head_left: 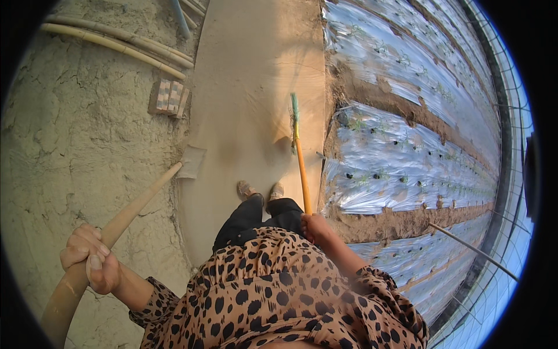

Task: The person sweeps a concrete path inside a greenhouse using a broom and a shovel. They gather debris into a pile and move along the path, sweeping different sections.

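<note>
My left hand (89,259) grips the thick wooden handle (144,200) of a long-handled hoe or spade. Its flat grey blade (192,162) meets the edge of the concrete path (235,96). In my right hand (314,227) is the orange handle (302,176) of what looks like a broom, pointing ahead over the path. Green bristles (295,109) show at its far end, with stringy bits hanging along one side. Both of my shoes (246,189) stand on the path between the two tools.
Cracked dry soil (96,144) lies left, with stacked bricks (170,98) and bamboo poles (117,46). On the right, planting beds under silver plastic film (383,161) hold small seedlings, divided by soil furrows (405,224). A thin pole (475,252) slants near the netted greenhouse wall (512,209).
</note>
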`<state>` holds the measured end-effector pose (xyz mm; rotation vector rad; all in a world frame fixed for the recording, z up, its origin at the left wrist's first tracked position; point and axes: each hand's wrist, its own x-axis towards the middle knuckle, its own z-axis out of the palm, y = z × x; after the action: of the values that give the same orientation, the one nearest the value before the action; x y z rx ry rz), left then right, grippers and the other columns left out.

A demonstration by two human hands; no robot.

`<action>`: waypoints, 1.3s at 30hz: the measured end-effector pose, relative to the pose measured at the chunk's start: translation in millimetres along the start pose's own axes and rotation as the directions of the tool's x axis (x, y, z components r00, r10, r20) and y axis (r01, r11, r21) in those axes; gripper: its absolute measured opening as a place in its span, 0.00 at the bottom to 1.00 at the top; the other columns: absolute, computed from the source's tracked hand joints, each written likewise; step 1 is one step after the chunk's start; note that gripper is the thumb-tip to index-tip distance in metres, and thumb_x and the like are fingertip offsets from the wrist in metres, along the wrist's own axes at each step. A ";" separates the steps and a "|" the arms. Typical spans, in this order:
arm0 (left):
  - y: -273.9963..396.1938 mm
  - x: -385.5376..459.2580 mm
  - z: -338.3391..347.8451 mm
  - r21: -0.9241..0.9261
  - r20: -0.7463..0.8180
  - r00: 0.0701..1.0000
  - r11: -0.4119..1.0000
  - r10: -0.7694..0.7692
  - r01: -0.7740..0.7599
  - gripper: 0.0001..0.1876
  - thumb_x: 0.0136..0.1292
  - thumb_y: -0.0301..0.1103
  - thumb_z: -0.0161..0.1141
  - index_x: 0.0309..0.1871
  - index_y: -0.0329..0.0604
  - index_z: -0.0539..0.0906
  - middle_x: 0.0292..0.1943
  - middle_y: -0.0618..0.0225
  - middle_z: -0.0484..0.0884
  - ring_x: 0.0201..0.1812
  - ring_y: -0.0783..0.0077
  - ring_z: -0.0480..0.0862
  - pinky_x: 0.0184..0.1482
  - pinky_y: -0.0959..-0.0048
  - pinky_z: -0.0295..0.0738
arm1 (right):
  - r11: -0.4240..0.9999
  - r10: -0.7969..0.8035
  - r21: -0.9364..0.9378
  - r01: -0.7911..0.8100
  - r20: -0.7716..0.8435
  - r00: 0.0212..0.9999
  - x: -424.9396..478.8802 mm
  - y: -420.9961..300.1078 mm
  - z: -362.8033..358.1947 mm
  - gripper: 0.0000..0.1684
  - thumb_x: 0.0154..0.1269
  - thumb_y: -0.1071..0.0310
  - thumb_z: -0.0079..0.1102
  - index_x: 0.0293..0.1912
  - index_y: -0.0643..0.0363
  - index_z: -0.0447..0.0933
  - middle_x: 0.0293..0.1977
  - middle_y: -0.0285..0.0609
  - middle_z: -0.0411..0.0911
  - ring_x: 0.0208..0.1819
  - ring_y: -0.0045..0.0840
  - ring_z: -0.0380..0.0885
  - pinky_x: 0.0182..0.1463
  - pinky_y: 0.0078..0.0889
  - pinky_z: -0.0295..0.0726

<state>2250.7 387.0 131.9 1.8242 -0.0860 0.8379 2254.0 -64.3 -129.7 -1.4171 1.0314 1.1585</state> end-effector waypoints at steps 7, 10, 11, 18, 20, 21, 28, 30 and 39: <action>5.4 -17.0 -15.4 0.036 -0.058 0.998 0.999 -0.014 0.016 0.04 0.53 0.30 0.51 0.33 0.47 0.70 0.18 0.79 0.63 0.22 0.81 0.64 0.37 0.71 0.60 | 0.959 0.191 0.159 -0.235 0.248 0.950 96.9 9.5 10.2 0.13 0.66 0.74 0.48 0.24 0.57 0.62 0.15 0.31 0.61 0.14 0.17 0.63 0.17 0.17 0.64; 7.1 -21.3 -7.7 0.061 -0.027 1.000 0.998 -0.006 0.008 0.06 0.53 0.30 0.52 0.35 0.48 0.72 0.18 0.79 0.63 0.23 0.82 0.65 0.38 0.72 0.59 | 0.976 0.104 0.143 -0.165 0.359 0.928 138.3 -40.2 86.0 0.14 0.65 0.74 0.46 0.22 0.55 0.63 0.16 0.31 0.63 0.15 0.18 0.63 0.17 0.20 0.64; 6.7 -21.0 -3.5 0.072 -0.014 1.000 0.997 0.000 0.001 0.06 0.53 0.30 0.52 0.36 0.48 0.72 0.18 0.80 0.63 0.23 0.82 0.65 0.38 0.72 0.59 | 0.976 0.065 0.164 -0.146 0.416 0.907 150.0 -57.6 107.5 0.14 0.64 0.74 0.45 0.22 0.55 0.63 0.16 0.30 0.63 0.15 0.17 0.63 0.16 0.20 0.64; 12.5 -31.9 4.3 0.013 -0.035 0.999 1.000 0.015 -0.014 0.05 0.53 0.30 0.53 0.34 0.49 0.71 0.17 0.80 0.63 0.23 0.82 0.66 0.38 0.73 0.59 | 0.954 -0.144 0.299 -0.031 0.544 0.827 171.2 -126.4 139.4 0.06 0.66 0.70 0.50 0.32 0.56 0.66 0.19 0.26 0.60 0.16 0.12 0.59 0.16 0.15 0.60; 12.0 -36.9 -3.3 0.037 -0.079 0.997 0.999 0.015 -0.012 0.05 0.53 0.31 0.53 0.33 0.49 0.70 0.17 0.81 0.63 0.23 0.82 0.66 0.38 0.73 0.59 | 0.970 -0.201 0.219 0.104 0.488 0.849 152.7 -115.5 130.5 0.05 0.66 0.70 0.51 0.33 0.56 0.67 0.19 0.28 0.61 0.17 0.13 0.60 0.17 0.18 0.62; 13.1 -38.3 -7.0 0.057 -0.088 0.996 0.998 0.016 -0.011 0.05 0.53 0.31 0.53 0.33 0.49 0.70 0.17 0.81 0.63 0.23 0.82 0.66 0.38 0.73 0.60 | 0.971 -0.211 0.203 0.129 0.463 0.861 142.5 -105.9 120.3 0.06 0.64 0.70 0.52 0.31 0.57 0.67 0.19 0.31 0.63 0.16 0.16 0.63 0.17 0.20 0.64; 11.3 -39.6 -25.8 0.090 -0.102 0.994 0.996 0.038 -0.029 0.08 0.53 0.33 0.54 0.36 0.50 0.70 0.19 0.80 0.64 0.22 0.82 0.67 0.33 0.75 0.61 | 0.978 -0.159 -0.120 0.168 0.081 0.984 61.4 -19.0 49.2 0.08 0.61 0.71 0.52 0.27 0.59 0.67 0.17 0.34 0.65 0.14 0.21 0.64 0.16 0.25 0.66; 11.2 -38.0 -25.3 0.086 -0.113 0.993 0.996 0.042 -0.032 0.08 0.52 0.33 0.55 0.36 0.50 0.70 0.19 0.80 0.65 0.21 0.82 0.67 0.33 0.76 0.61 | 0.978 -0.097 -0.183 0.095 0.001 0.995 55.0 -17.1 51.4 0.10 0.62 0.71 0.52 0.25 0.59 0.67 0.16 0.34 0.65 0.14 0.21 0.65 0.15 0.23 0.65; 6.8 -30.4 -31.7 0.040 -0.117 0.993 0.999 -0.006 0.011 0.08 0.52 0.31 0.56 0.33 0.51 0.68 0.18 0.81 0.65 0.23 0.83 0.66 0.36 0.76 0.60 | 0.918 -0.062 0.369 -0.148 0.500 0.864 209.0 -171.6 148.4 0.12 0.65 0.73 0.46 0.25 0.56 0.62 0.16 0.31 0.61 0.14 0.17 0.63 0.15 0.17 0.64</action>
<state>2209.1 401.1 125.4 1.8078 0.0134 0.9440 2438.4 102.3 -312.4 -0.7124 0.8568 1.1848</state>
